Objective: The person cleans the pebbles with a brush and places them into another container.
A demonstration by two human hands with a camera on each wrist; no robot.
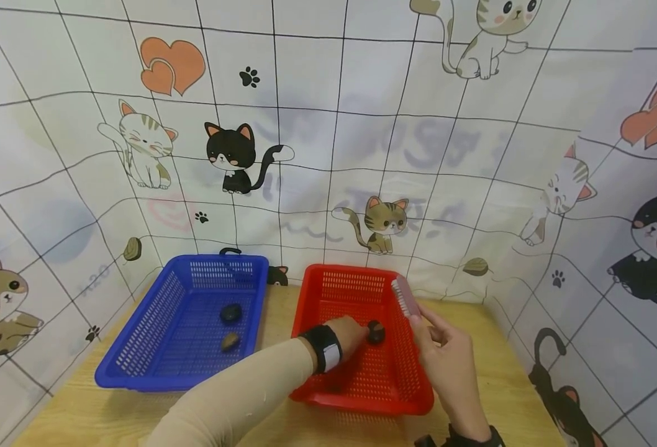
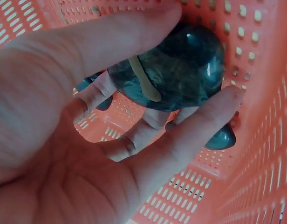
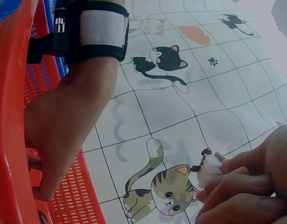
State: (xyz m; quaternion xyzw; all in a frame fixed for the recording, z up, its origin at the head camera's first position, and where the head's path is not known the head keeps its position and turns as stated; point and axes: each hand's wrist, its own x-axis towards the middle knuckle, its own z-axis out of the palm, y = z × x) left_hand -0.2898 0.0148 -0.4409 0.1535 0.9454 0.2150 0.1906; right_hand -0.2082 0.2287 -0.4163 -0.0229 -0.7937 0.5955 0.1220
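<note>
My left hand (image 1: 346,335) reaches into the red basket (image 1: 381,406). In the left wrist view its thumb and fingers curl round a glossy dark stone (image 2: 190,70) with a pale stripe across it. Beneath the fingers lies another dark stone (image 2: 222,138), partly hidden by them. Over the basket's right rim, my right hand (image 1: 446,357) grips a small brush (image 1: 405,297) with a pinkish back and white bristles. The bristles (image 3: 210,172) show beside the fingers in the right wrist view.
A blue basket (image 1: 177,380) stands to the left on the wooden table (image 1: 490,347), with a dark stone (image 1: 230,313) and a brownish stone (image 1: 230,341) inside. Behind and at both sides, a white wall covering (image 1: 317,143) with cat drawings encloses the table.
</note>
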